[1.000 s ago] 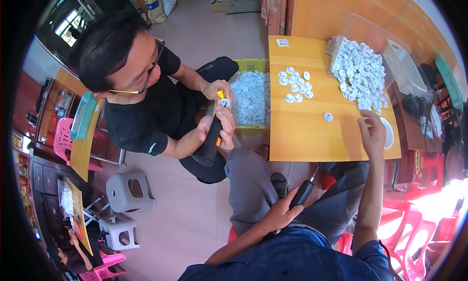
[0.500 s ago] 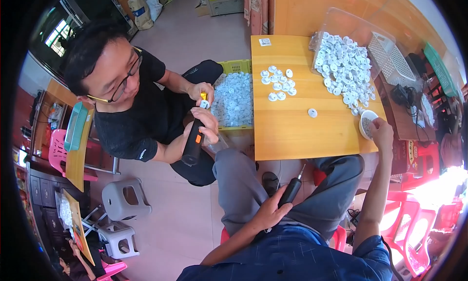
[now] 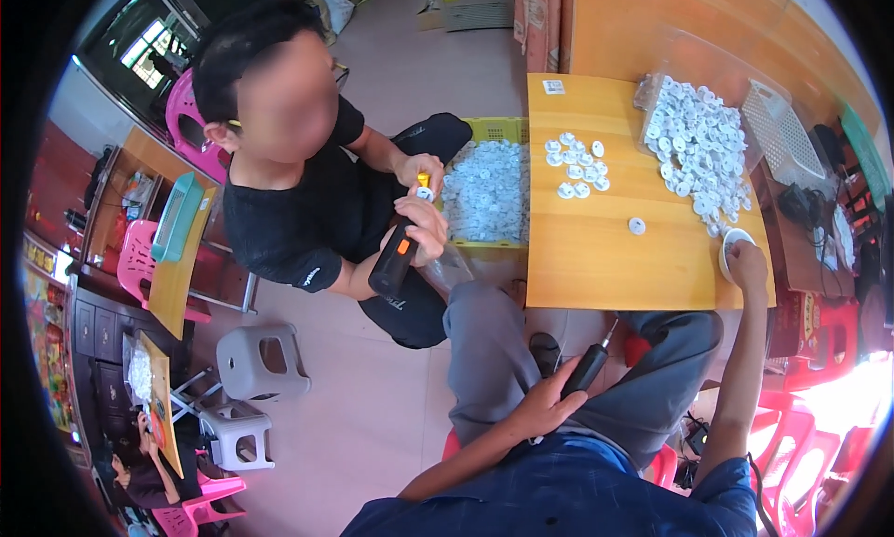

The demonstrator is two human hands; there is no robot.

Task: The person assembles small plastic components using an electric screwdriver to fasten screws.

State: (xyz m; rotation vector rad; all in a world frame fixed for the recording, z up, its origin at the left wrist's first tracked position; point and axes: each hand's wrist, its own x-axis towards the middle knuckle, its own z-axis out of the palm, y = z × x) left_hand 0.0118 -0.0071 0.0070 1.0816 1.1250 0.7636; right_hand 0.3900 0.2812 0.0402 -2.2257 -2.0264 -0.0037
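My left hand (image 3: pixel 548 405) is wrapped round a black electric screwdriver (image 3: pixel 585 371) above my lap, its thin metal bit pointing up toward the table edge. At the table's near right corner, my right hand (image 3: pixel 748 267) has its fingertips bunched together inside a small white bowl (image 3: pixel 726 265). What they pinch, if anything, is hidden. One round white plastic part (image 3: pixel 637 226) lies alone on the wooden table (image 3: pixel 577 267). Farther back sits a small group of similar white parts (image 3: pixel 577 167), and a large heap of them (image 3: pixel 694 141) spills from a clear bin (image 3: pixel 656 90).
At my left a co-worker (image 3: pixel 298 202) holds a black tool with an orange button (image 3: pixel 396 262) against a white part. Between us stands a yellow-green crate (image 3: pixel 498 127) of white parts. A white basket (image 3: pixel 782 132) stands beyond the heap. Grey stools (image 3: pixel 256 360) are at the left.
The whole view has swung left, so things appear farther right. My right fingers have gone from the bowl's right side deeper into its opening. My left hand keeps its grip on the screwdriver.
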